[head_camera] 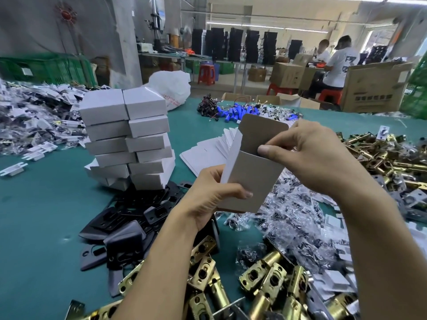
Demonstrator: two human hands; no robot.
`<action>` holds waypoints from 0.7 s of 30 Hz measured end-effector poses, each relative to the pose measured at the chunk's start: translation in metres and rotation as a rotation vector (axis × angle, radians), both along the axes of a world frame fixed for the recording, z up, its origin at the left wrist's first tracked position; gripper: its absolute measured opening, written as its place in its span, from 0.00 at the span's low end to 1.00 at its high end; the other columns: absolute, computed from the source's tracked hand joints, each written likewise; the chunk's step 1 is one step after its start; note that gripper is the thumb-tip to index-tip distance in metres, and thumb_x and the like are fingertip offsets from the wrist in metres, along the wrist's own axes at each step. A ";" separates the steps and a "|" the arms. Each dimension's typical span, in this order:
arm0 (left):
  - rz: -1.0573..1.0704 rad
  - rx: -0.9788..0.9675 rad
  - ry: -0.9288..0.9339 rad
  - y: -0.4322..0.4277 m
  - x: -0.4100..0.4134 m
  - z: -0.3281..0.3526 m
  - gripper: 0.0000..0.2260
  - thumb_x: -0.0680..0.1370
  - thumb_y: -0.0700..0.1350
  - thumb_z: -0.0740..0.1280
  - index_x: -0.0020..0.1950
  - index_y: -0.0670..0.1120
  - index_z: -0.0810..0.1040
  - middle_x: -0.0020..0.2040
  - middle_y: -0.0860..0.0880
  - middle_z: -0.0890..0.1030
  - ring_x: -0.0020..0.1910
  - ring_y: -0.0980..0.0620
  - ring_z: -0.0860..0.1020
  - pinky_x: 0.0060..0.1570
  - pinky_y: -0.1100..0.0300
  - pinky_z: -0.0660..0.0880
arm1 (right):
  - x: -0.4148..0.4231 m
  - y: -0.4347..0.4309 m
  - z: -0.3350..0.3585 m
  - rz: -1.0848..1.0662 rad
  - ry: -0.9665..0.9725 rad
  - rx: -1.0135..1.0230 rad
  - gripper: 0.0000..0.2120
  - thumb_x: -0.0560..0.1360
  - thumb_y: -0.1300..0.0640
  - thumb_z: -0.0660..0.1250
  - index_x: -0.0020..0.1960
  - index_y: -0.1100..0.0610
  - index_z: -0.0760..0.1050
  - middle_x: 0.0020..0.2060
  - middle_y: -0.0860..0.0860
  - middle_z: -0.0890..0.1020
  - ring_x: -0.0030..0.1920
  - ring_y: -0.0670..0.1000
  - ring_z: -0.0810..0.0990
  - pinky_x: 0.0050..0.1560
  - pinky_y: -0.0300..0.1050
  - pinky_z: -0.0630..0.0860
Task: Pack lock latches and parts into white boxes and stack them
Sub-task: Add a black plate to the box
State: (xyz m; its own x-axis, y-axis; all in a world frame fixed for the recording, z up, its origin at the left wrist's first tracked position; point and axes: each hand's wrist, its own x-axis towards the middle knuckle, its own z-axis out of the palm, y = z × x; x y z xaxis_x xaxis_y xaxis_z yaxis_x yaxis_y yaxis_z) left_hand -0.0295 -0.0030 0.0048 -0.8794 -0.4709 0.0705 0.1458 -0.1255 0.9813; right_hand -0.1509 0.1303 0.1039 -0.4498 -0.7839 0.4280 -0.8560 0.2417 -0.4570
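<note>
One white box (254,172) is held up over the middle of the green table (46,215), its top flap standing open and tilted away to the far side. The left hand (215,192) grips the box's lower part, thumb curled across the near face. The right hand (307,155) pinches the top edge of that face between thumb and fingers.

To the left, the stack of white boxes (129,135) stands in two columns side by side, roughly six high each; the lowest ones lean and are partly hidden. A fanned pile of flat blanks (208,148) lies just behind the held box, too many to count. Brass latches (265,278) are heaped at the near edge, and a second heap (381,153) lies to the right. Black plates (129,227) spread at the stack's foot, and bagged screws (295,211) lie under the right forearm.

Bare table shows at near left and between the stack and the blue cylinders (233,112) toward the far edge.
</note>
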 end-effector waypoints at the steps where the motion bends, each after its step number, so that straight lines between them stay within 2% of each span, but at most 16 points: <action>1: 0.001 0.008 -0.008 0.001 0.000 0.000 0.19 0.54 0.43 0.78 0.45 0.49 0.87 0.44 0.45 0.86 0.42 0.49 0.82 0.41 0.49 0.82 | -0.002 0.001 -0.001 0.012 -0.020 0.013 0.10 0.77 0.46 0.68 0.42 0.49 0.85 0.36 0.54 0.77 0.38 0.49 0.74 0.36 0.37 0.67; 3: 0.008 0.046 -0.014 0.001 -0.001 0.001 0.19 0.54 0.44 0.78 0.44 0.49 0.87 0.44 0.45 0.86 0.42 0.49 0.83 0.40 0.49 0.82 | -0.002 0.003 -0.004 -0.002 -0.058 -0.097 0.12 0.78 0.46 0.66 0.44 0.49 0.85 0.36 0.51 0.78 0.39 0.45 0.75 0.37 0.35 0.67; 6: 0.051 0.085 -0.004 0.000 -0.002 0.001 0.20 0.53 0.44 0.78 0.44 0.50 0.87 0.45 0.45 0.86 0.43 0.48 0.83 0.40 0.49 0.82 | 0.001 0.005 -0.010 -0.008 -0.128 -0.254 0.07 0.78 0.49 0.66 0.46 0.44 0.83 0.44 0.47 0.79 0.42 0.43 0.77 0.41 0.31 0.70; 9: 0.060 0.062 -0.014 0.000 -0.002 0.001 0.20 0.54 0.44 0.78 0.46 0.49 0.87 0.45 0.45 0.86 0.42 0.48 0.83 0.38 0.50 0.81 | 0.003 0.002 -0.014 0.033 -0.092 -0.085 0.12 0.79 0.46 0.62 0.47 0.48 0.83 0.44 0.51 0.81 0.43 0.45 0.77 0.43 0.35 0.70; 11: 0.061 0.054 -0.022 0.001 -0.002 0.000 0.21 0.55 0.44 0.78 0.47 0.49 0.87 0.45 0.45 0.86 0.42 0.49 0.83 0.37 0.52 0.80 | 0.004 0.001 -0.013 0.055 -0.084 0.026 0.18 0.80 0.43 0.58 0.47 0.52 0.82 0.40 0.50 0.82 0.41 0.46 0.75 0.42 0.32 0.68; 13: 0.076 0.052 -0.016 0.000 -0.002 0.000 0.21 0.55 0.45 0.78 0.47 0.50 0.87 0.44 0.46 0.86 0.41 0.50 0.83 0.36 0.53 0.80 | 0.006 0.002 -0.010 0.061 -0.098 0.101 0.19 0.77 0.37 0.56 0.49 0.45 0.81 0.39 0.40 0.80 0.39 0.41 0.76 0.37 0.29 0.68; 14: 0.083 0.050 -0.009 0.000 -0.002 0.000 0.20 0.55 0.45 0.78 0.47 0.51 0.87 0.44 0.47 0.86 0.40 0.51 0.83 0.35 0.54 0.80 | 0.006 0.002 -0.009 0.061 -0.095 0.144 0.19 0.75 0.35 0.56 0.51 0.42 0.81 0.39 0.37 0.79 0.39 0.39 0.76 0.36 0.30 0.68; 16: 0.086 0.045 0.005 0.001 -0.001 0.000 0.19 0.56 0.45 0.77 0.46 0.52 0.87 0.43 0.48 0.86 0.39 0.52 0.84 0.34 0.54 0.79 | 0.005 0.001 -0.007 0.052 -0.115 0.195 0.17 0.72 0.33 0.58 0.52 0.39 0.79 0.37 0.37 0.77 0.36 0.38 0.77 0.29 0.32 0.66; 17: 0.089 0.037 0.008 0.002 -0.001 0.000 0.19 0.56 0.45 0.77 0.46 0.52 0.87 0.43 0.48 0.86 0.39 0.52 0.84 0.34 0.54 0.79 | 0.006 0.001 -0.005 0.045 -0.125 0.196 0.15 0.72 0.34 0.61 0.51 0.40 0.79 0.36 0.38 0.77 0.34 0.36 0.77 0.26 0.30 0.65; 19: 0.107 0.010 0.006 0.002 -0.001 -0.001 0.20 0.56 0.43 0.78 0.47 0.50 0.87 0.44 0.47 0.86 0.40 0.52 0.84 0.36 0.54 0.80 | 0.006 -0.001 -0.002 0.025 -0.096 0.181 0.14 0.72 0.37 0.65 0.47 0.45 0.80 0.35 0.41 0.79 0.34 0.37 0.78 0.28 0.31 0.68; 21: 0.122 -0.013 0.002 0.002 -0.002 -0.002 0.19 0.58 0.40 0.78 0.48 0.49 0.87 0.45 0.47 0.86 0.41 0.51 0.84 0.36 0.53 0.80 | 0.005 -0.001 -0.001 -0.015 -0.049 0.192 0.18 0.73 0.37 0.64 0.44 0.51 0.80 0.36 0.47 0.81 0.36 0.43 0.78 0.35 0.43 0.74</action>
